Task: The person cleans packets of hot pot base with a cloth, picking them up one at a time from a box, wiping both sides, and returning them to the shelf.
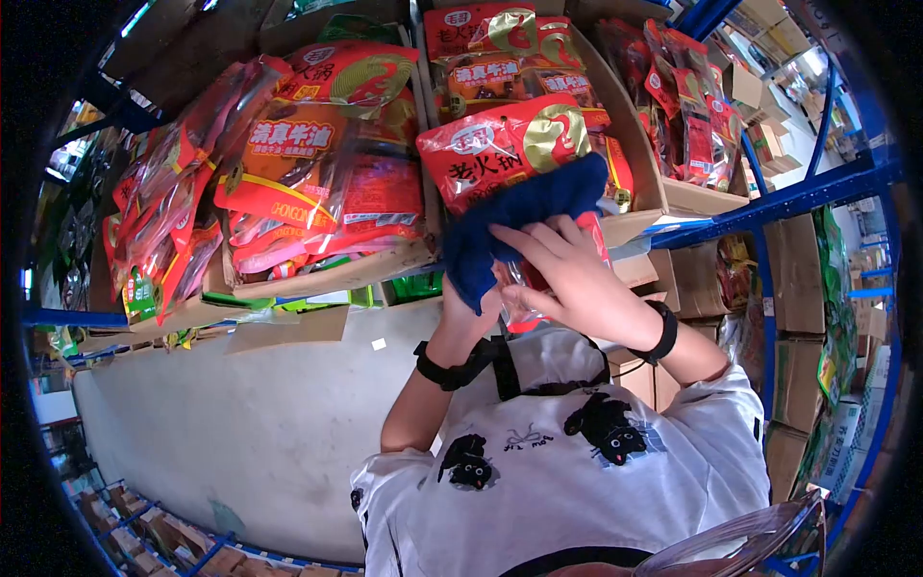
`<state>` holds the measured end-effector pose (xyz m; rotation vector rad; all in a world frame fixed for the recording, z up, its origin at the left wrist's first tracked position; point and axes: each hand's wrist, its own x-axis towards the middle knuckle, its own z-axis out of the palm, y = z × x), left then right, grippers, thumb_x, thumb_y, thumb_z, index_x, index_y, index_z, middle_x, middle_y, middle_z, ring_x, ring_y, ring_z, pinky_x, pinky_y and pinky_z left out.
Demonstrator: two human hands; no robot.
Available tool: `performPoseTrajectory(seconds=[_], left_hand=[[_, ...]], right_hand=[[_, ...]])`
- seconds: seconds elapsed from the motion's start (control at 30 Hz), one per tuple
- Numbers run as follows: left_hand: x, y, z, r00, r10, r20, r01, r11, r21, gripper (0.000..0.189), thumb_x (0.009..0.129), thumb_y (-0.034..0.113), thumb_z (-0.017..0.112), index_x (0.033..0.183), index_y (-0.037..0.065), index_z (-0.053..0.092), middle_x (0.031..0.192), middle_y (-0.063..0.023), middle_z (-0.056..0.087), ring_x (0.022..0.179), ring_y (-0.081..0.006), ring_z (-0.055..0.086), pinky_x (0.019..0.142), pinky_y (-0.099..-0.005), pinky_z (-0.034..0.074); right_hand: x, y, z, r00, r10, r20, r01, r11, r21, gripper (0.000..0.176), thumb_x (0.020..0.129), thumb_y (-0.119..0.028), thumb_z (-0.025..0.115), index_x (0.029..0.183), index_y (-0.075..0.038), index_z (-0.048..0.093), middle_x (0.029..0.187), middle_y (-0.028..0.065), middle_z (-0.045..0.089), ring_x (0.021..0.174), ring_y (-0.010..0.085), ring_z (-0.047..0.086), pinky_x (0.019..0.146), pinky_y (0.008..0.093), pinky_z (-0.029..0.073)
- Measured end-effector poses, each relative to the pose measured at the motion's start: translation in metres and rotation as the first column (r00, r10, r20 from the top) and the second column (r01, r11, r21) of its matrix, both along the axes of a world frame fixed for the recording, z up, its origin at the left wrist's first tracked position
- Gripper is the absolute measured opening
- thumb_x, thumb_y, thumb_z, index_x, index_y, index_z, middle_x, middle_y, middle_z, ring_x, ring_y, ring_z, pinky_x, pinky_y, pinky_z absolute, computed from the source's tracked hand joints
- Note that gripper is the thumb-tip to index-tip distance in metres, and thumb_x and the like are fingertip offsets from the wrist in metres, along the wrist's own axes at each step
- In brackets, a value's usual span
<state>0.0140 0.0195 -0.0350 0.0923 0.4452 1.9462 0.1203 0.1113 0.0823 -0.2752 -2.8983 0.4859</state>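
A red packet of hotpot seasoning with a gold emblem stands tilted in front of me, at the front of an open carton. A dark blue cloth lies across its middle. My right hand presses on the cloth with bent fingers, its thumb near the packet's lower part. At the packet's lower left is my left hand, seemingly gripping it; the cloth hides most of those fingers. Both wrists wear black bands.
Open cartons of similar packets fill the shelf ahead, with another carton of red packets to the right. A blue rack beam runs along the right side. Brown boxes are stacked below it. A pale grey floor shows at lower left.
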Motion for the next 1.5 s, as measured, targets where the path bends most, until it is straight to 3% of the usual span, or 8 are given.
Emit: performPoseTrajectory(seconds=[0.1,0.33,0.73,0.93,1.03,1.13,1.27,1.5], left_hand=[[-0.004,-0.01,-0.011,0.868,-0.052,-0.493,-0.036,0.985,-0.168,0.046,0.094,0.032,0.032,0.128,0.004,0.044,0.12,-0.0138,0.055,0.108,-0.0237,0.055,0.092,-0.0355,0.046],[0.013,0.0,0.031,0.984,-0.079,0.159,0.041,0.971,0.235,0.059,0.096,0.047,0.028,0.131,0.002,0.041,0.129,-0.0158,0.049,0.116,-0.0271,0.05,0.102,-0.0379,0.037],[0.012,0.012,0.058,0.994,-0.049,-0.093,0.05,0.999,0.003,0.061,0.094,0.05,0.035,0.135,0.005,0.032,0.135,-0.0147,0.043,0.122,-0.0273,0.044,0.101,-0.0413,0.037],[0.01,0.015,0.028,0.996,-0.087,-0.023,0.083,0.987,-0.138,0.037,0.096,0.026,0.042,0.127,0.006,0.041,0.126,-0.0123,0.051,0.114,-0.0268,0.051,0.093,-0.0463,0.043],[0.013,0.012,0.015,0.994,-0.111,-0.013,0.107,0.977,-0.187,0.036,0.095,0.022,0.044,0.128,0.007,0.04,0.123,-0.0114,0.052,0.107,-0.0255,0.054,0.087,-0.0434,0.046],[0.021,0.01,0.025,0.988,-0.043,-0.15,0.036,0.998,-0.046,0.039,0.095,0.016,0.044,0.133,0.009,0.036,0.125,-0.0098,0.05,0.104,-0.0231,0.054,0.082,-0.0404,0.047],[0.02,0.008,0.04,0.965,-0.136,-0.223,0.144,0.989,0.019,0.051,0.094,0.009,0.041,0.142,0.011,0.024,0.135,-0.0072,0.04,0.109,-0.0192,0.05,0.081,-0.0356,0.045],[0.006,0.026,0.05,0.565,-0.26,-0.783,0.084,0.962,-0.259,0.049,0.095,0.012,0.047,0.139,0.003,0.027,0.126,-0.0063,0.042,0.109,-0.0166,0.051,0.084,-0.0278,0.046]], right_hand=[[0.008,-0.006,0.001,0.996,-0.092,0.018,0.093,0.951,-0.293,0.051,0.078,-0.033,0.066,0.121,-0.009,0.051,0.106,0.0127,0.05,0.092,0.0306,0.044,0.078,0.0441,0.038],[0.007,-0.029,-0.017,0.98,-0.145,-0.138,0.154,0.987,0.056,0.037,0.075,-0.036,0.068,0.099,-0.009,0.058,0.124,0.0166,0.043,0.123,0.0425,0.034,0.095,0.0552,0.03],[0.09,0.01,-0.007,0.982,0.176,-0.064,-0.185,0.966,-0.179,0.023,0.063,-0.016,0.069,0.072,-0.002,0.052,0.086,0.0102,0.055,0.104,0.0312,0.053,0.086,0.042,0.046],[0.144,0.059,-0.056,0.728,-0.678,-0.096,0.629,0.718,-0.299,0.011,0.074,-0.004,0.06,0.072,-0.001,0.049,0.075,0.0088,0.053,0.08,0.0183,0.055,0.072,0.0305,0.045],[0.133,0.056,-0.054,0.46,-0.886,-0.055,0.182,0.155,-0.971,0.011,0.089,-0.016,0.045,0.088,-0.008,0.052,0.089,0.0013,0.056,0.084,0.0111,0.056,0.078,0.028,0.046],[0.125,0.056,-0.066,0.574,-0.806,0.145,-0.082,-0.232,-0.969,0.048,0.094,-0.044,0.041,0.125,-0.008,0.047,0.118,0.0078,0.057,0.11,0.0187,0.053,0.092,0.0381,0.043],[0.114,0.042,-0.079,0.78,-0.626,-0.011,-0.333,-0.401,-0.853,0.08,0.082,-0.068,0.041,0.132,-0.005,0.041,0.133,0.0125,0.046,0.122,0.0259,0.045,0.102,0.0463,0.036],[0.104,0.04,-0.064,0.606,-0.774,-0.183,-0.308,-0.017,-0.951,0.069,0.077,-0.023,0.059,0.136,-0.001,0.032,0.133,0.0113,0.045,0.121,0.0226,0.046,0.102,0.0363,0.037]])
